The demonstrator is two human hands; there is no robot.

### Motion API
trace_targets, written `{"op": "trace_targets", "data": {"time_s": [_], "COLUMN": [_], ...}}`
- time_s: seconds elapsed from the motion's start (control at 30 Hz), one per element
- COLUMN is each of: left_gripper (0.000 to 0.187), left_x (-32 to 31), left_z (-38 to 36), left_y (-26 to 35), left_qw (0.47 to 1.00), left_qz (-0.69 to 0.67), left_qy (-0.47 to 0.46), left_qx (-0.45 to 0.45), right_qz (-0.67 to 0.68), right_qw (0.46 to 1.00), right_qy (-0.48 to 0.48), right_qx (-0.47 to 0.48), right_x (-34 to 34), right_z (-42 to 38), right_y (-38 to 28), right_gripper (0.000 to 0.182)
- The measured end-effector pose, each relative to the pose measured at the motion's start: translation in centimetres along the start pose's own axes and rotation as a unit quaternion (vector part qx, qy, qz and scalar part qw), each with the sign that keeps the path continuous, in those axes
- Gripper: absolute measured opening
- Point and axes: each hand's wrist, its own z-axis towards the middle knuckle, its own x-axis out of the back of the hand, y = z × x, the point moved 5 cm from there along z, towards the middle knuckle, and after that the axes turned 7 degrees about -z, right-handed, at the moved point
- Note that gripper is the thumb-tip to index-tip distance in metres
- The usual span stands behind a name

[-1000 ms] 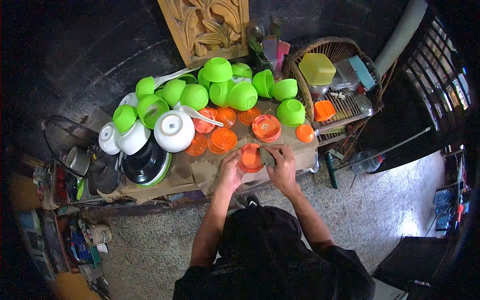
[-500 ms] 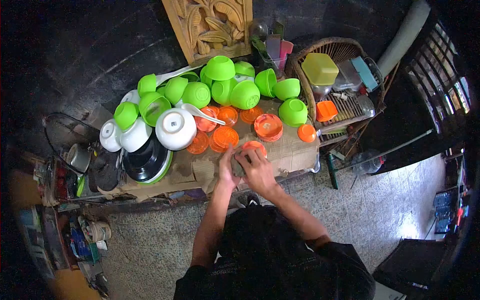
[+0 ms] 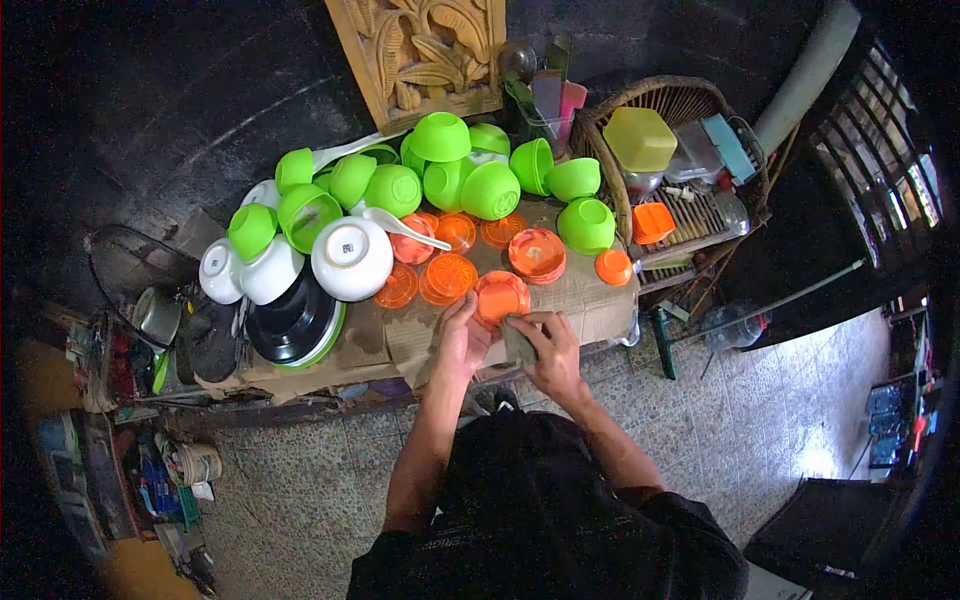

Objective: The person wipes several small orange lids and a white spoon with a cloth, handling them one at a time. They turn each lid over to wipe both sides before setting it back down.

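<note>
A small orange dish (image 3: pixel 502 297) is pinched at its left edge by my left hand (image 3: pixel 462 342), over the front part of the cardboard. My right hand (image 3: pixel 552 352) is closed on a grey-green cloth (image 3: pixel 519 345), which touches the dish's lower right rim. Just beyond lie a stack of orange patterned dishes (image 3: pixel 537 254) and several flat orange pieces with a moulded pattern (image 3: pixel 449 275). A small orange cup (image 3: pixel 613 266) stands upside down to the right.
Several green bowls (image 3: pixel 441 136) are piled at the back. White bowls (image 3: pixel 352 258) and a black bowl (image 3: pixel 290 318) sit on the left, with a white spoon (image 3: pixel 408 229) among them. A wicker rack (image 3: pixel 655 95) holding containers stands right. Cardboard (image 3: pixel 590 312) covers the tabletop.
My hands have drawn apart, and the orange dish now shows its face between them. The right hand has shifted right with the cloth, which has come into clearer view.
</note>
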Motion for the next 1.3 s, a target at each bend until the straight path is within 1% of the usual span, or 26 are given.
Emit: {"op": "trace_targets", "data": {"time_s": [0.03,0.07,0.17,0.2,0.27,0.3,0.37,0.4,0.43,0.5,0.53,0.6,0.63,0.67,0.7,0.77,0.8,0.87,0.93,1.03,1.1,1.17,1.23,1.3], "left_gripper": [0.049,0.046,0.048,0.048,0.054,0.054,0.047,0.047,0.046,0.045,0.043,0.042,0.041,0.039,0.039,0.038,0.038,0.039,0.040,0.041,0.042,0.042,0.041,0.039], "left_x": [-0.2,-0.4,-0.9,-1.1,-1.9,-1.8,-1.3,-1.2,-1.1,-0.7,-0.6,-0.5,-0.3,0.0,0.2,0.6,0.3,-0.4,-0.7,-1.5,-1.9,-2.2,-1.1,0.1], "left_z": [0.0,0.0,0.0,-0.1,-0.3,-0.3,-0.4,-0.5,-0.5,-0.6,-0.6,-0.4,-0.3,-0.3,-0.1,0.2,0.1,-0.3,-0.2,-0.6,-1.0,-1.1,-0.8,-0.4], "left_y": [-0.1,-0.1,0.1,0.3,0.3,0.2,0.0,0.1,0.1,0.0,0.0,0.3,0.3,0.2,0.0,-0.1,-0.1,-0.2,-0.3,-0.1,-0.2,0.0,-0.4,-0.7], "left_qw": [0.999,0.997,0.998,0.998,0.997,0.997,0.999,0.999,0.999,0.999,0.999,0.998,0.998,0.995,0.995,1.000,1.000,1.000,1.000,1.000,0.999,0.998,0.997,0.997], "left_qz": [-0.032,-0.065,-0.053,-0.053,-0.024,-0.024,-0.020,-0.019,-0.007,0.006,-0.006,-0.018,-0.052,-0.086,-0.086,-0.006,-0.006,0.012,0.005,0.007,0.017,0.036,0.046,0.057], "left_qy": [-0.010,-0.020,-0.042,-0.041,-0.071,-0.072,-0.042,-0.042,-0.032,-0.022,-0.030,-0.038,-0.013,0.014,0.014,0.002,0.002,0.018,0.002,-0.020,-0.027,-0.042,-0.037,-0.031], "left_qx": [0.011,0.022,0.019,0.017,0.034,0.034,0.026,0.026,0.032,0.038,0.039,0.039,0.046,0.053,0.054,0.030,0.029,0.016,0.016,0.022,0.035,0.036,0.039,0.042], "right_qz": [0.009,0.010,0.019,0.020,0.029,0.023,0.012,0.002,0.002,-0.038,-0.038,-0.009,-0.009,-0.003,0.003,0.010,0.020,0.024,0.026,0.010,-0.011,-0.011,-0.009,0.021], "right_qw": [1.000,1.000,0.996,0.996,0.993,0.991,0.991,0.990,0.990,0.996,0.996,0.999,0.999,1.000,1.000,1.000,0.999,0.999,0.998,1.000,0.999,0.998,0.997,0.996], "right_qy": [0.009,0.010,0.024,0.023,0.054,0.051,0.042,0.032,0.033,-0.003,-0.003,0.020,0.020,0.011,0.003,-0.015,-0.032,-0.044,-0.053,-0.030,-0.007,0.011,0.031,0.033], "right_qx": [-0.012,-0.012,-0.080,-0.078,-0.101,-0.122,-0.129,-0.136,-0.137,-0.077,-0.077,-0.034,-0.034,-0.014,0.007,0.012,0.018,0.016,0.013,0.000,-0.040,-0.054,-0.065,-0.077], "right_x": [-0.1,-0.1,0.0,-0.2,-0.1,0.0,0.1,0.0,-0.2,-0.8,-1.2,-1.8,-2.1,-2.5,-2.5,-1.9,-1.7,-1.2,-0.6,0.4,0.9,0.8,0.5,0.0], "right_z": [0.1,0.3,1.1,1.6,2.7,3.2,4.6,5.2,5.5,5.9,5.9,5.6,5.0,4.3,3.8,3.0,2.7,1.9,1.2,0.8,1.3,2.1,3.1,4.0], "right_y": [0.5,0.6,1.8,1.9,2.5,2.5,2.2,2.1,2.1,1.2,0.9,-0.3,-0.4,-0.8,-1.3,-1.1,-1.1,-0.5,0.4,1.5,2.3,2.7,2.4,1.7], "right_gripper": [0.066,0.066,0.068,0.068,0.066,0.063,0.061,0.059,0.059,0.054,0.054,0.054,0.054,0.055,0.057,0.056,0.056,0.058,0.060,0.063,0.062,0.063,0.065,0.059]}}
